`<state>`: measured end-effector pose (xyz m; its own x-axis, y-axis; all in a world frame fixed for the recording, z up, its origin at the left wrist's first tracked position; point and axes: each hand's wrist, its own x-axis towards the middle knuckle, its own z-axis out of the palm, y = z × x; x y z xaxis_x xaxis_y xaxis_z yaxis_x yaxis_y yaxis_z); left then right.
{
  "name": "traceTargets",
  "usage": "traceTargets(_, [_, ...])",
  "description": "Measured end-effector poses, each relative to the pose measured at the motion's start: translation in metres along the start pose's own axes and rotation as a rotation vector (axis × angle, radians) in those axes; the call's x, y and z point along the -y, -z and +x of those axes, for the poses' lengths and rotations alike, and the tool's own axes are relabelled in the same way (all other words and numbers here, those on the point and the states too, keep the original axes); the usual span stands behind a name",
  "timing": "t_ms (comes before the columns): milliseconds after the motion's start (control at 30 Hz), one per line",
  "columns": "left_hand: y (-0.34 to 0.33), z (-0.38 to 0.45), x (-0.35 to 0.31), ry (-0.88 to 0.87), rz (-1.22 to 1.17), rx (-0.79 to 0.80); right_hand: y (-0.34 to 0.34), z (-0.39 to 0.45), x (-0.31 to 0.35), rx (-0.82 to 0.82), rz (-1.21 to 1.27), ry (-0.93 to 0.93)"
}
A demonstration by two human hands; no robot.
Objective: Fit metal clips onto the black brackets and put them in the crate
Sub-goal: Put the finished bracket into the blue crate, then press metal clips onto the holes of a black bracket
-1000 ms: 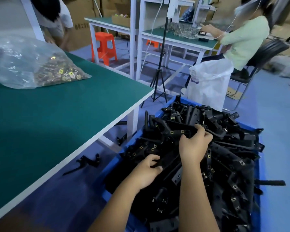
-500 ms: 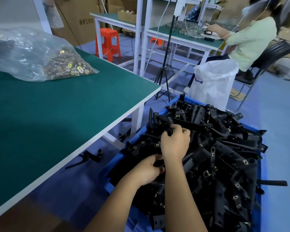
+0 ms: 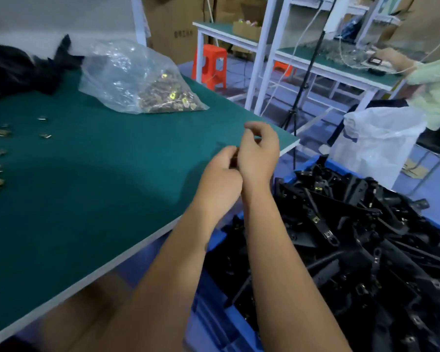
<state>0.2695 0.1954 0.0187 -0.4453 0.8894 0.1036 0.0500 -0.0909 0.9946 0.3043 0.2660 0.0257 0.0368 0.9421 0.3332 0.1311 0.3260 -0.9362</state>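
Left hand point(image 3: 220, 171) and right hand point(image 3: 259, 151) raised together over table edge point(image 3: 137, 246), fingers curled, touching; anything held impossible to tell.

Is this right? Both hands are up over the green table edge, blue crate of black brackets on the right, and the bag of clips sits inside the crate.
Not quite. In the head view the bag of clips lies on the green table, not in the crate. The rest holds: both hands are over the table edge, and the brackets fill the crate on the right.
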Motion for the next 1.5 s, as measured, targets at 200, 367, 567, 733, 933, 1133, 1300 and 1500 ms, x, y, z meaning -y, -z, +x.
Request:
traceTargets(200, [0.131, -0.007, -0.029, -0.136, 0.293, -0.18, -0.107, -0.042, 0.063, 0.358, 0.129, 0.178])
traceTargets(367, [0.227, -0.034, -0.023, -0.074, 0.507, -0.47, -0.187, -0.107, 0.083, 0.709, 0.118, 0.255])
traceTargets(567, [0.326, -0.076, -0.012, -0.021, 0.496, -0.918, -0.257, -0.167, 0.093, 0.982, 0.054, 0.354])
traceTargets(733, [0.393, -0.114, 0.007, 0.043, 0.509, -1.187, -0.29, -0.185, 0.078, 1.066, -0.156, 0.465])
traceTargets(933, [0.431, -0.112, 0.012, 0.192, 0.989, -1.261, -0.307, -0.181, 0.067, 1.167, -0.328, 0.541])
traceTargets(1133, [0.447, -0.092, 0.018, 0.726, 1.143, -0.92, -0.32, -0.184, 0.071, 1.097, -0.412, 0.58])
traceTargets(1300, [0.445, -0.094, 0.019, 0.705, 1.177, -0.958, -0.316, -0.182, 0.068, 1.066, -0.355, 0.598])
traceTargets(1500, [0.432, -0.102, 0.015, 0.43, 0.956, -1.254, -0.31, -0.185, 0.069, 1.043, -0.254, 0.604])
